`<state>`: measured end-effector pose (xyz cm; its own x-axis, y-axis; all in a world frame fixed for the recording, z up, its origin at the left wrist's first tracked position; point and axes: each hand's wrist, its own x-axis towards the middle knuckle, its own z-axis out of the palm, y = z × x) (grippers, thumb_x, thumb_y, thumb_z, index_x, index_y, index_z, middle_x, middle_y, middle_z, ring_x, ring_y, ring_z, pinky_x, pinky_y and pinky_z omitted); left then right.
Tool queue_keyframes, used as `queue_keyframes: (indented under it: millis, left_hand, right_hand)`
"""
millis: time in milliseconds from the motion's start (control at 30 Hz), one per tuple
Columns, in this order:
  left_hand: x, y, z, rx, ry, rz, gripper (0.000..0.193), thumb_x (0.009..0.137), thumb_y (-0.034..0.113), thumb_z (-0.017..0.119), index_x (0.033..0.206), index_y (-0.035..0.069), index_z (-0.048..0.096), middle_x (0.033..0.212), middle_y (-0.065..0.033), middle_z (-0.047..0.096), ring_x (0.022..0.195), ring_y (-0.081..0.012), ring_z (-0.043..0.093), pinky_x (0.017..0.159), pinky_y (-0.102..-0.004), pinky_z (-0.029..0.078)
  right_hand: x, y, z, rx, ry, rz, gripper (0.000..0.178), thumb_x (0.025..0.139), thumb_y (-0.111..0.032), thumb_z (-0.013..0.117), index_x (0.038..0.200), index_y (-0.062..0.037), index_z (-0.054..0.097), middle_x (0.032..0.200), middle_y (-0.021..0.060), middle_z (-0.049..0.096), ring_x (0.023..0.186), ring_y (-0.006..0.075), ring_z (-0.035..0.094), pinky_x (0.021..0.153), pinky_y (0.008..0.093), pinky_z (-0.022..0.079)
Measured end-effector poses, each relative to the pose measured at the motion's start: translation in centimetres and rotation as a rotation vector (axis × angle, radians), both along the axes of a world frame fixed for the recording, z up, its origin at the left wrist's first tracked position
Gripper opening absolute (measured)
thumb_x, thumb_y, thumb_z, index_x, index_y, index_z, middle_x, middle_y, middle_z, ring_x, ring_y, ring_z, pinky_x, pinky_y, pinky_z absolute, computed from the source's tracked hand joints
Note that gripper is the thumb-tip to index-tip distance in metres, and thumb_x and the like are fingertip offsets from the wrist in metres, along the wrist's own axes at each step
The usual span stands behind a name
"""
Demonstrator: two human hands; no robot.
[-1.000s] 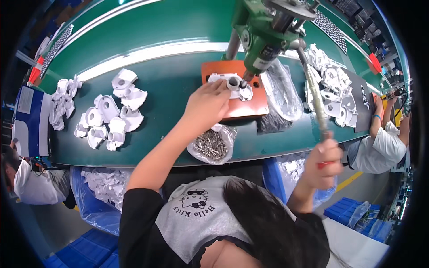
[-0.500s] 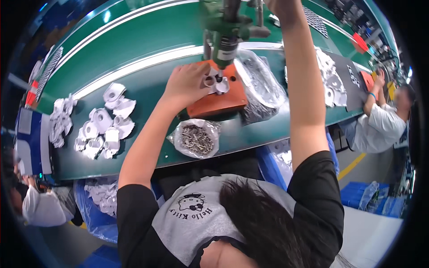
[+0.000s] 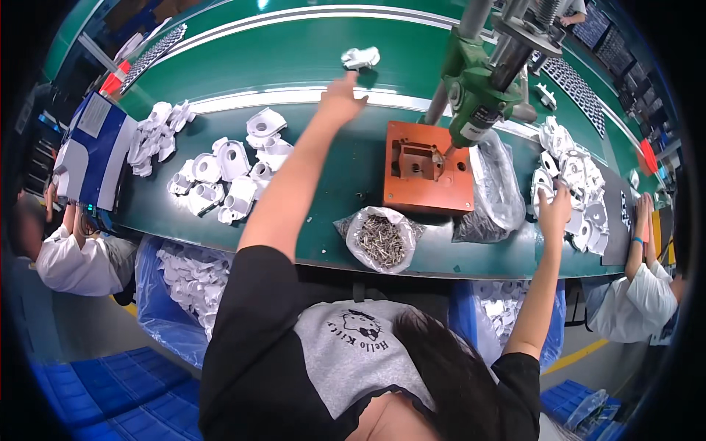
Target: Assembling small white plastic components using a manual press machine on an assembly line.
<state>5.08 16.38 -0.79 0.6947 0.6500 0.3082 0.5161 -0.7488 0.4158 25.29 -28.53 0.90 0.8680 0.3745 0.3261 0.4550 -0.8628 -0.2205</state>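
My left hand (image 3: 342,101) reaches over the work table's far edge with fingers stretched out. Just beyond its fingertips, a white moulded part (image 3: 360,58) is over the green belt; whether they touch is hard to tell. At the right-hand heap of white parts (image 3: 581,176), my right hand (image 3: 554,209) has thumb and fingers closed around a white part (image 3: 541,184) at the heap's near left side. Between my hands stands the orange fixture block (image 3: 429,195), its recess holding no white part. The green press head (image 3: 474,110) hangs above the block.
A bag of small metal pins (image 3: 381,241) sits before the block, and a clear plastic bag (image 3: 496,191) lies right of it. More white parts (image 3: 232,162) lie left. Lined bins (image 3: 151,309) stand below the table edge. Other people work at both sides.
My left hand has left the orange block for the belt, and the white part is gone from the block. My right hand has come down from above the press to the right heap.
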Motion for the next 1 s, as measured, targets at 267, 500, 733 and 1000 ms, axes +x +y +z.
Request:
queue_keyframes:
  millis: [267, 500, 733, 1000]
  left_hand:
    - [-15.2, 10.5, 2.3, -0.153, 0.638, 0.415, 0.058, 0.069, 0.037, 0.065, 0.113, 0.002, 0.057, 0.117, -0.0209, 0.057, 0.110, -0.0330, 0.054, 0.088, -0.0422, 0.045]
    - [-13.3, 2.7, 3.8, -0.488, -0.439, -0.016, 0.023, 0.076, 0.017, 0.059, 0.088, 0.001, 0.048, 0.082, -0.0096, 0.058, 0.071, -0.0197, 0.058, 0.063, -0.0328, 0.046]
    - [-10.2, -13.3, 4.1, -1.019, -0.670, -0.455, 0.026, 0.095, 0.034, 0.030, 0.103, 0.010, 0.038, 0.083, -0.0071, 0.054, 0.065, -0.0135, 0.058, 0.050, -0.0232, 0.047]
    - [-8.6, -19.0, 4.3, -1.551, -0.782, -0.457, 0.016, 0.090, 0.013, 0.053, 0.097, 0.002, 0.044, 0.088, -0.0072, 0.056, 0.081, -0.0108, 0.058, 0.070, -0.0249, 0.050]
  right_hand:
    - [-1.1, -1.3, -4.8, 0.031, 0.042, -0.095, 0.052, 0.078, -0.027, 0.065, 0.121, -0.0036, 0.046, 0.120, 0.0237, 0.051, 0.105, 0.0411, 0.052, 0.086, 0.0471, 0.042]
    - [-5.8, -0.3, -1.7, 0.413, -0.111, -0.170, 0.049, 0.076, -0.022, 0.066, 0.115, 0.0018, 0.048, 0.106, 0.0235, 0.059, 0.099, 0.0377, 0.057, 0.085, 0.0420, 0.043]
    - [-8.2, 2.8, 0.4, 0.218, -0.038, -0.152, 0.046, 0.079, -0.032, 0.063, 0.113, -0.0005, 0.058, 0.105, 0.0206, 0.062, 0.098, 0.0330, 0.059, 0.087, 0.0378, 0.044]
    - [-4.3, -1.6, 4.1, 1.166, 0.696, -0.027, 0.050, 0.089, -0.039, 0.044, 0.111, 0.0041, 0.055, 0.089, 0.0132, 0.063, 0.065, 0.0194, 0.062, 0.053, 0.0249, 0.039]
